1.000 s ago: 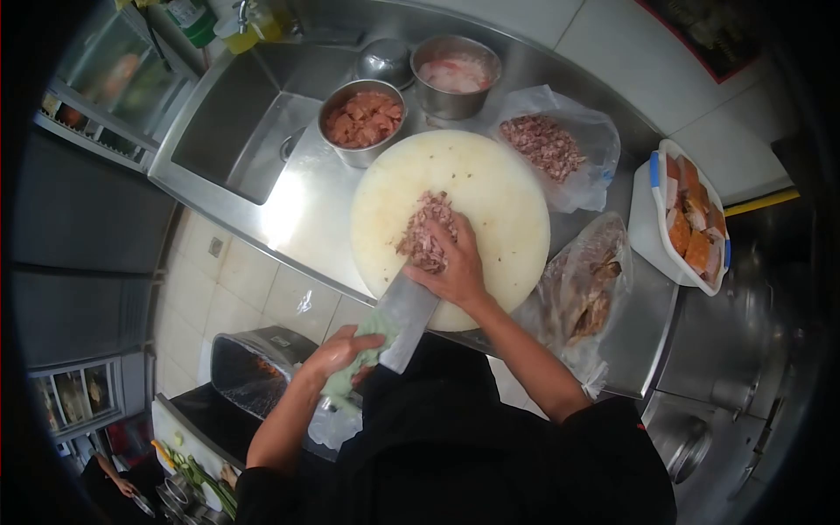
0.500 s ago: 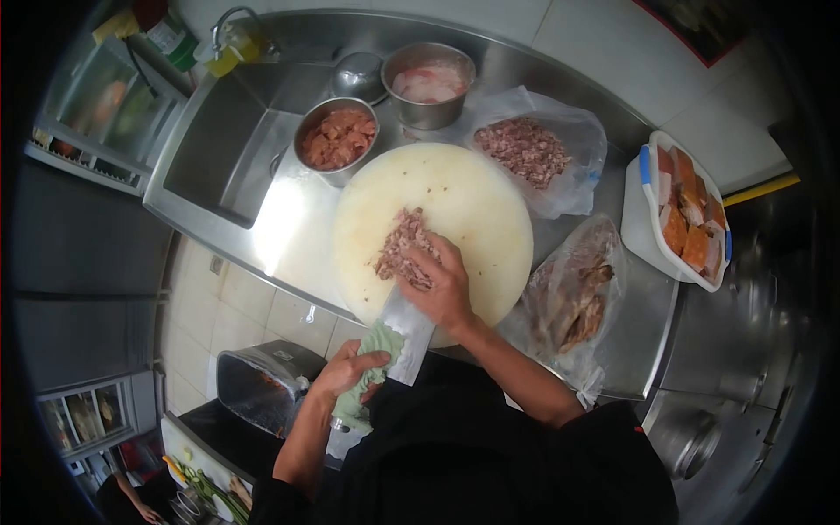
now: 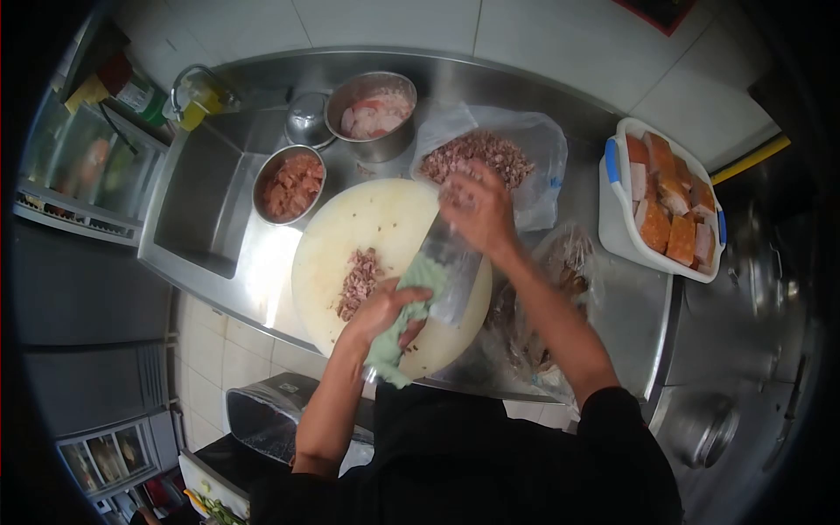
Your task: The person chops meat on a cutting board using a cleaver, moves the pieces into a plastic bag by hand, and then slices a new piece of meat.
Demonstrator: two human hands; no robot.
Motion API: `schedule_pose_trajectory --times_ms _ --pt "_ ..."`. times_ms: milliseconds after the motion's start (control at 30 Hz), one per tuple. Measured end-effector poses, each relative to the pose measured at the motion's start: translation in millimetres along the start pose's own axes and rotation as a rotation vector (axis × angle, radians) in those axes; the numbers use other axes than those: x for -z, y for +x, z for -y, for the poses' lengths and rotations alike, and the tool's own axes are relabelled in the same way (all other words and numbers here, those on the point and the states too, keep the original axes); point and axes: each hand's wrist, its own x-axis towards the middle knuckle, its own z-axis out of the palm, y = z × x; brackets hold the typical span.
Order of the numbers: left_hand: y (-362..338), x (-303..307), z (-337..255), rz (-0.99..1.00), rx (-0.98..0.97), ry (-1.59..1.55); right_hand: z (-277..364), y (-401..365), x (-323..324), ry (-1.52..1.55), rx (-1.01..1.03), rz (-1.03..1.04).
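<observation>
My left hand (image 3: 385, 312) is closed around the handle end of a cleaver (image 3: 457, 284), which is wrapped in a green cloth (image 3: 385, 354). The broad blade slants over the right side of the round cutting board (image 3: 346, 223), its far end reaching toward an open plastic bag (image 3: 541, 194). At that far end is my right hand (image 3: 483, 214), fingers blurred over bits of chopped meat, beside the meat heap (image 3: 477, 157) in the bag. A smaller pile of chopped meat (image 3: 361, 282) lies on the board, left of the blade.
Behind the board stand a bowl of meat pieces (image 3: 290, 185) and a deeper metal pot (image 3: 374, 144). To the left is the sink (image 3: 206, 201). A white tub of meat blocks (image 3: 626, 223) stands at right, with a bagged piece of meat (image 3: 525, 337) nearer me.
The cleaver and my left hand have moved up and right across the board. My right hand has gone from the meat pile to the bag's edge, and the pile is smaller.
</observation>
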Motion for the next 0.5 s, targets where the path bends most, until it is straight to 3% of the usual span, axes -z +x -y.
schedule_pose_trajectory --times_ms 167,300,333,367,433,500 --pt "8.7 -7.6 -18.9 -0.068 0.096 0.013 -87.6 61.9 -20.6 0.049 -0.191 0.068" --pt "-48.7 0.3 -11.1 -0.305 0.083 0.221 -123.3 56.9 -42.9 -0.225 -0.246 -0.064" --pt "-62.9 8.0 -1.3 -0.382 0.057 0.25 -125.8 58.8 -38.3 -0.317 -0.079 -0.174" --pt "-76.0 18.3 7.3 -0.453 -0.008 0.402 -127.4 60.7 -34.0 -0.407 0.091 -0.282" --pt "-98.8 42.8 26.4 -0.531 -0.072 0.553 -125.0 66.0 -28.7 -0.332 0.028 -0.266" --pt "-113.5 70.2 48.1 -0.765 -0.215 0.962 -117.8 68.7 -23.3 -0.254 -0.025 -0.249"
